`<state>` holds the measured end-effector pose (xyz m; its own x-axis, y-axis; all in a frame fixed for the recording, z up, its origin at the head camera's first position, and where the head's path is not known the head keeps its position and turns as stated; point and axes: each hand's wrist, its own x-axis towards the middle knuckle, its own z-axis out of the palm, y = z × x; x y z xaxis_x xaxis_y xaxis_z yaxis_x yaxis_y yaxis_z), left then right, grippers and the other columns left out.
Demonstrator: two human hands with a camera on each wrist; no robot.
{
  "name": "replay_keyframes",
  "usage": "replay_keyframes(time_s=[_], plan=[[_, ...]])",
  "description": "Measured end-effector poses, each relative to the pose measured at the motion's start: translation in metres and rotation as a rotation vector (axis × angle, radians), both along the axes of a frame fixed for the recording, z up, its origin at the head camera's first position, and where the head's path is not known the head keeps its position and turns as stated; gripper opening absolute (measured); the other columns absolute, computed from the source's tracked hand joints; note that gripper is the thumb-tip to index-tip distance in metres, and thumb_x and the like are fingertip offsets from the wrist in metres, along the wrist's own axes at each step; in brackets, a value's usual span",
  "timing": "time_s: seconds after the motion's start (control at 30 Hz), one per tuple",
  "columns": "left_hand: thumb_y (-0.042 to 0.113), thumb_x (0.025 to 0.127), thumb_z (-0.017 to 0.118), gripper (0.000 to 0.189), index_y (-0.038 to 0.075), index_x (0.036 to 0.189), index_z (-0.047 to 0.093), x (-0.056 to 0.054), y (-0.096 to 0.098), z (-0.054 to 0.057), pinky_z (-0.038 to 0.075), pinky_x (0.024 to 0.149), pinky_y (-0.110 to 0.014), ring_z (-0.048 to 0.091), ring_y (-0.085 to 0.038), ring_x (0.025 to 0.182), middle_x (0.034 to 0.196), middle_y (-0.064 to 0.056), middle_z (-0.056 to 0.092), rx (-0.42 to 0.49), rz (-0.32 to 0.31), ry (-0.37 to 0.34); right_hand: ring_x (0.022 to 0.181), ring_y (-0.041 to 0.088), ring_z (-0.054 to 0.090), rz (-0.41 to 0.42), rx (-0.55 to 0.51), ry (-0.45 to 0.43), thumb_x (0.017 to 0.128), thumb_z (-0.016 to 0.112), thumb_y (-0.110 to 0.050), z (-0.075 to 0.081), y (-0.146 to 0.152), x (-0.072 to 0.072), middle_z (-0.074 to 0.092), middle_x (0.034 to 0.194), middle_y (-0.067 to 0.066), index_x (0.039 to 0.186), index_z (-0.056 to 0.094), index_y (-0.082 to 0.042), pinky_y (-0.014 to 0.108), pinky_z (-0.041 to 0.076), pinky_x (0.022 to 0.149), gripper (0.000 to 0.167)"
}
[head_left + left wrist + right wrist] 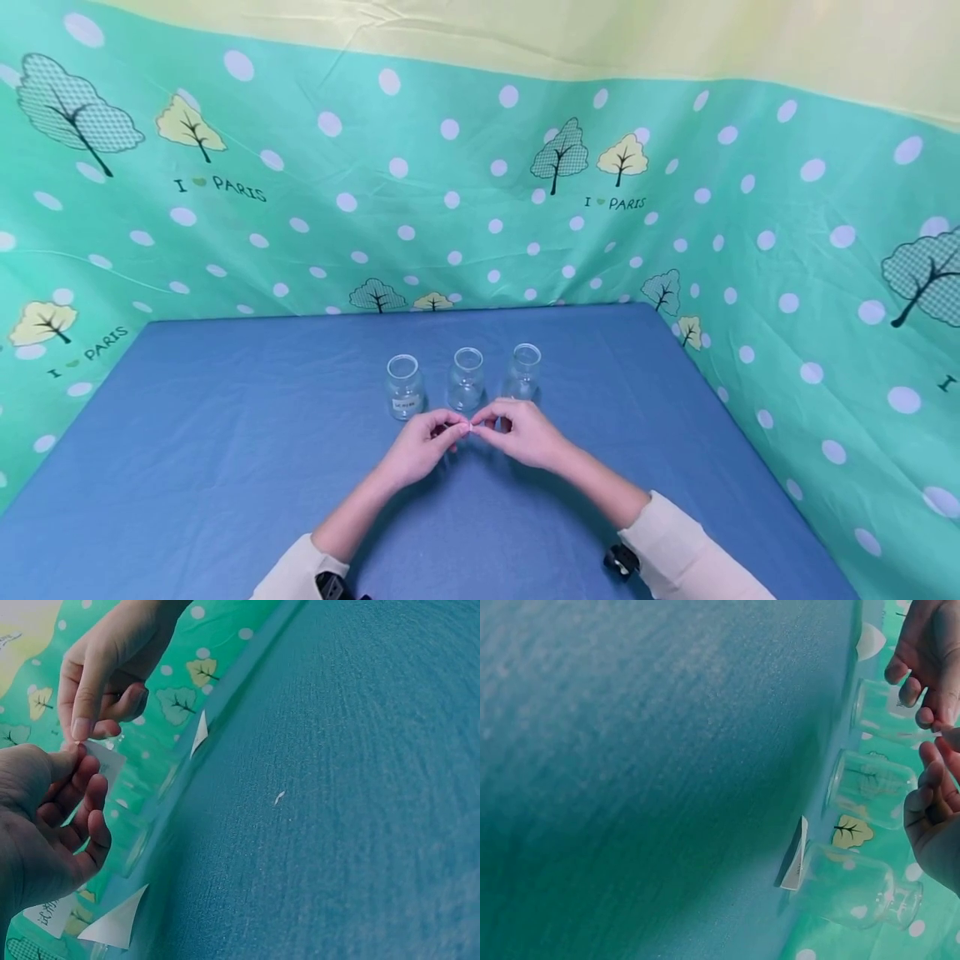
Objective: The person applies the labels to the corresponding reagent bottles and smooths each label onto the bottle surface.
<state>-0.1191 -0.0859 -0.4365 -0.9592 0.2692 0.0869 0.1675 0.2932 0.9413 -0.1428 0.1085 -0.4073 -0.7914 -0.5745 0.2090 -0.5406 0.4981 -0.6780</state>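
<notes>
My left hand [422,446] and right hand [525,431] meet fingertip to fingertip in front of three glass jars. Between them they pinch a small white paper label [109,760], mostly hidden by fingers in the head view. Faint marks show on its face in the left wrist view. The left jar [397,385] carries a white label with dark writing. No label shows on the middle jar [467,390], just beyond the fingertips. The right jar [522,377] stands behind my right hand, its lower part partly covered.
White paper pieces lie near the jars: a pointed one [118,919], another slip [199,733], and one by a jar's base [796,859]. A tiny white scrap [280,797] lies on the blue cloth [225,467]. Green dotted curtains [420,192] rise behind and at the sides.
</notes>
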Motion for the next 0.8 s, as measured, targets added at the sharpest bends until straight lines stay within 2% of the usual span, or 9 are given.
replay_keyframes(time_s=[0.3,0.43,0.57,0.7,0.8], plan=[[0.014,0.09,0.061,0.015,0.002,0.096,0.068,-0.0007,0.0035,-0.0012,0.042,0.054,-0.02,0.055,-0.022,0.063,0.077,-0.02,0.061,0.028,0.071,0.023,0.057,0.003,0.046,-0.019,-0.052,-0.033,0.087,0.066,-0.022,-0.0011,-0.0003,-0.0004,0.063,0.079,-0.004,0.096,0.072,-0.015,0.019,0.042,0.054,0.012],[0.012,0.09,0.061,0.013,0.002,0.096,0.067,0.0017,0.0058,0.0003,0.041,0.053,-0.02,0.051,-0.013,0.058,0.073,-0.019,0.06,0.014,0.099,0.059,0.057,0.002,0.046,-0.024,-0.074,-0.039,0.087,0.067,-0.02,-0.0014,-0.001,-0.0003,0.064,0.079,-0.002,0.096,0.072,-0.014,0.019,0.043,0.053,0.013],[0.013,0.09,0.061,0.012,0.004,0.095,0.067,0.0048,0.0072,0.0045,0.041,0.054,-0.019,0.047,-0.003,0.059,0.074,-0.015,0.06,0.023,0.103,0.078,0.057,0.001,0.046,-0.028,-0.095,-0.041,0.086,0.067,-0.019,-0.0015,-0.0012,-0.0007,0.064,0.078,-0.001,0.096,0.072,-0.013,0.02,0.043,0.053,0.013],[0.017,0.09,0.062,0.013,0.005,0.095,0.068,0.0052,0.006,0.0059,0.042,0.055,-0.019,0.049,-0.004,0.059,0.075,-0.016,0.061,0.05,0.096,0.062,0.057,0.002,0.047,-0.033,-0.106,-0.038,0.086,0.068,-0.021,-0.0026,-0.001,-0.0023,0.064,0.077,-0.002,0.095,0.072,-0.014,0.02,0.044,0.053,0.012],[0.016,0.09,0.062,0.015,0.004,0.096,0.068,0.0046,0.005,0.0072,0.042,0.055,-0.019,0.048,-0.004,0.059,0.074,-0.018,0.061,0.033,0.08,0.057,0.057,0.002,0.047,-0.031,-0.106,-0.038,0.085,0.069,-0.022,-0.0036,-0.0006,-0.0032,0.063,0.077,-0.002,0.094,0.073,-0.015,0.02,0.043,0.053,0.012]])
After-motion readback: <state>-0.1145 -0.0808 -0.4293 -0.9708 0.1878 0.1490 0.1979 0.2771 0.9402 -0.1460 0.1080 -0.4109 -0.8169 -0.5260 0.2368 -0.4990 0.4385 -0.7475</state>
